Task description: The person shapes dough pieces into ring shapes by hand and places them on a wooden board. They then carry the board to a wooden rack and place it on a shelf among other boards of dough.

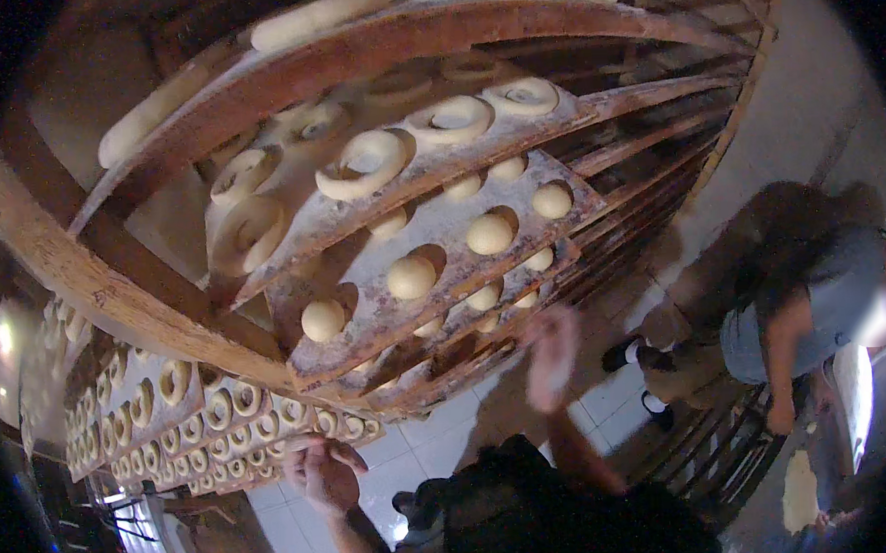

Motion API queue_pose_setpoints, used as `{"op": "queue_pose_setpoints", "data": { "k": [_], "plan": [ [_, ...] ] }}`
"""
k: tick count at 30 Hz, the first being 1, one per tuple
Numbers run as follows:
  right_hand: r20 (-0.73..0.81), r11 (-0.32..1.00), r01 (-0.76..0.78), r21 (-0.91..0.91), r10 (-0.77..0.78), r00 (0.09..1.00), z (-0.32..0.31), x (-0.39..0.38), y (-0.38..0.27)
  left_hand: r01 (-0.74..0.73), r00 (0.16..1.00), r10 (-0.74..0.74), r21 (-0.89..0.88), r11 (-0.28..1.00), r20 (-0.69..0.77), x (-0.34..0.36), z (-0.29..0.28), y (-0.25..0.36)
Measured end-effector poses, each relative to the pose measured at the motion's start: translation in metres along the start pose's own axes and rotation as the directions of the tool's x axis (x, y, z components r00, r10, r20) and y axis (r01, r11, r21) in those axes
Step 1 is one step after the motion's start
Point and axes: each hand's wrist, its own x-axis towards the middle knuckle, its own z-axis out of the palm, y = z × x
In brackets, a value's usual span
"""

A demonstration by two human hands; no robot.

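Observation:
My left hand (323, 471) is raised at the lower middle, its fingers apart and nothing seen in them. Just beyond it, in the background, are boards of dough rings (247, 398). My right hand (552, 359) is lifted near the right end of the lower boards; motion smears its fingers. In front of me rises a wooden rack (132, 278) with floured boards. One tilted board (408, 190) bears large dough rings (360, 166). On the board below (366, 333) sit round dough balls (411, 277). Neither hand visibly touches the dough.
Long dough rolls (321, 17) lie on the top shelf. Bare wooden rails (646, 131) run along the rack's right side. Another person (816, 322) bends over at the right, one arm reaching down beside dark slats (718, 462). Pale tiles (441, 432) cover the floor.

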Motion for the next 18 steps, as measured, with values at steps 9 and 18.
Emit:
{"op": "queue_pose_setpoints", "data": {
  "k": [9, 18],
  "plan": [
    [0.089, 0.78, -0.609, 0.146, 0.603, 0.793, 0.104, -0.059, 0.084, 0.714, 0.685, -0.717, 0.317, 0.625, -0.129, -0.038, -0.039, -0.056],
    [0.055, 0.827, -0.371, 0.422, 0.385, 0.921, 0.14, -0.074, 0.132, 0.273, 0.402, -0.805, 0.782, 0.56, 0.436, 0.019, -0.074, -0.086]
  ]
}}
